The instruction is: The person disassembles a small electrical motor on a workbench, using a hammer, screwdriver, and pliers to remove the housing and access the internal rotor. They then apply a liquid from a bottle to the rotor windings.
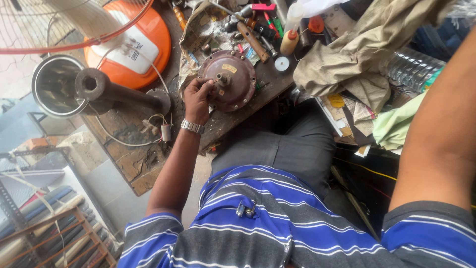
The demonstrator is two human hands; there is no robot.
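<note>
The left hand (199, 97), a metal watch (192, 126) on its wrist, has its grip pinched together at the left rim of a round brown motor housing (233, 84), thumb and fingertips touching it beside the central shaft. The housing lies flat on the cluttered tabletop (134, 164), near a wooden-handled tool (253, 42). Only the right forearm (439, 144) shows; its hand is out of view, so its grip cannot be told.

Left hand (199, 97) outstretched, fingers curled; right hand out of view

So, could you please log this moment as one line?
left hand: fingers on round brown motor housing | right hand: out of view | housing on cluttered workbench
</note>
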